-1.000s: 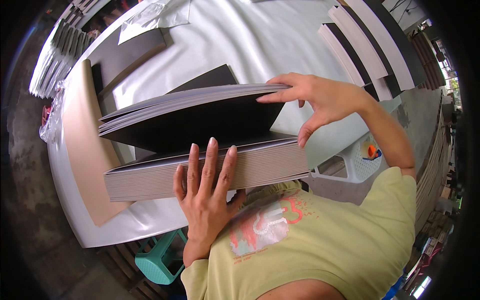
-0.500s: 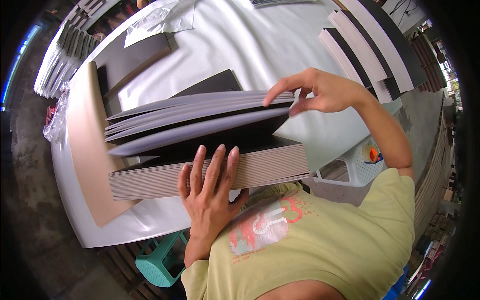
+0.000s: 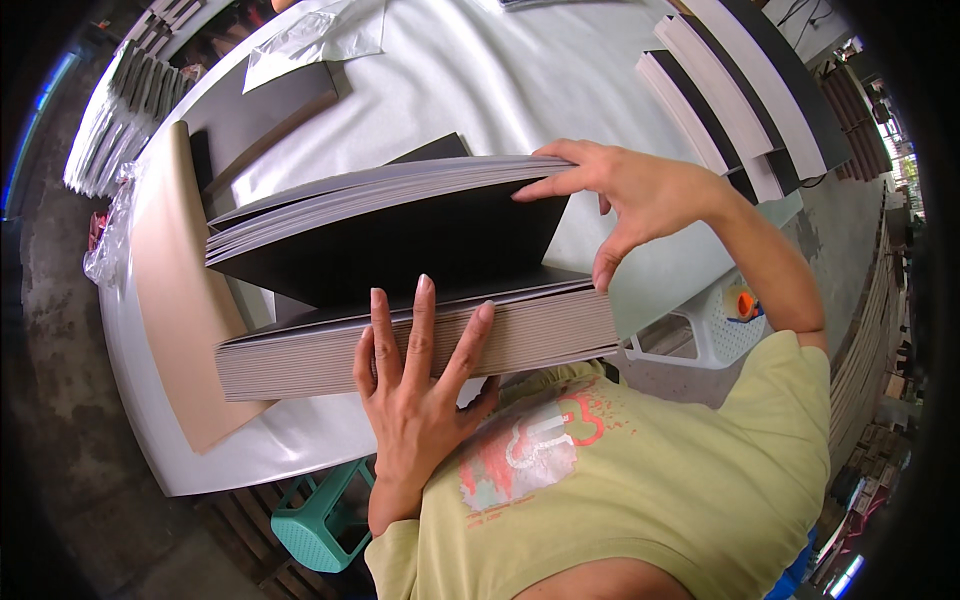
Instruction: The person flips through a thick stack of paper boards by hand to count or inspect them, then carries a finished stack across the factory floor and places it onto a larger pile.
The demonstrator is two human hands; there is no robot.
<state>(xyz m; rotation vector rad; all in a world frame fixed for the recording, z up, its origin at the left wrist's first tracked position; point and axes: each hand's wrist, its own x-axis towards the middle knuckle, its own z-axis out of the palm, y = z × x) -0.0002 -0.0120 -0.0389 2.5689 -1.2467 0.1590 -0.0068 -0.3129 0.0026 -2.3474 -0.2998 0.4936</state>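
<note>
A thick stack of black cardboard sheets (image 3: 530, 328) with greyish-beige cut edges lies at the table's near edge. Its upper sheaf of sheets (image 3: 400, 232) is raised at a slant, so a black face shows below it. My left hand (image 3: 415, 375) rests against the stack's front edges, fingers stretched and spread, holding nothing. My right hand (image 3: 640, 195) has its fingers around the right end of the raised sheaf, one finger on top and one against the black underside. The right thumb is apart from them, at the right corner of the lower stack.
A pale-covered table (image 3: 480, 90) carries a tan sheet (image 3: 180, 290) at left, dark boards (image 3: 265, 120) under clear plastic (image 3: 320, 40), and more board stacks (image 3: 730, 90) at far right. A white stool (image 3: 705, 330) holds an orange tape roll; a green stool (image 3: 320, 525) stands below.
The sheets that were fanned apart are now gathered into one raised sheaf, with a wider gap beneath. My right thumb has moved down to the lower stack; my left fingers have spread slightly.
</note>
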